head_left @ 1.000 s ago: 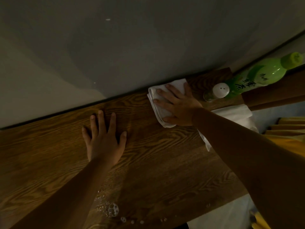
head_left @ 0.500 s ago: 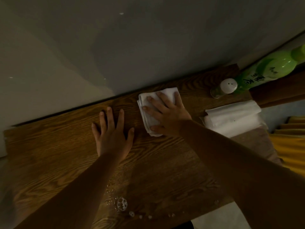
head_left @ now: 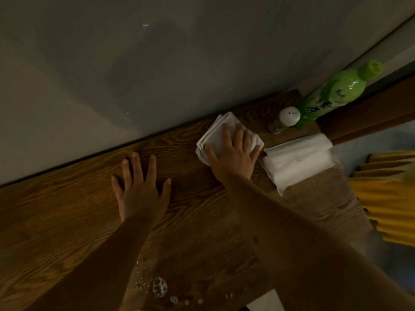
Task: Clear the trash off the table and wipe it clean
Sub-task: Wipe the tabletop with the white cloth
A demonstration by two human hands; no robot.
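My right hand presses flat on a folded white cloth at the far side of the dark wooden table, close to the wall. The cloth's right corner nearly meets a white folded tissue pack. My left hand lies palm down on the bare wood with fingers spread, holding nothing. Soapy bubbles and water drops sit on the wood near the front edge, beside my left forearm.
A green drink bottle leans at the far right corner with a small white-capped shaker in front of it. A grey wall borders the table's far edge. Yellow fabric lies off the right end.
My right hand first slid the cloth left toward my left hand, then pushed it back right and away, turning it, until it sits near the tissue pack. My left hand stayed planted.
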